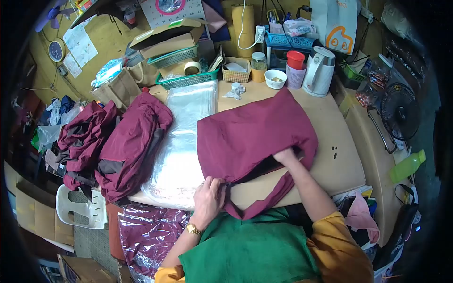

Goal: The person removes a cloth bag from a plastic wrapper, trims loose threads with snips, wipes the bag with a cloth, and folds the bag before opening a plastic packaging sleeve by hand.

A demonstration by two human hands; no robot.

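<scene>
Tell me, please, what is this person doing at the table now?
A person is handling a maroon fabric bag that lies on the table. The left hand holds its near edge, beside the opening, and the right hand reaches partly inside. What the right hand does there is hidden. To the left lie flat clear plastic sheets and, beyond them, more maroon bundles.

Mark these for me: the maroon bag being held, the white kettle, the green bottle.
Maroon bag (250, 137): head view, broad side panel.
White kettle (319, 74): head view, body.
Green bottle (406, 167): head view, body.
</scene>
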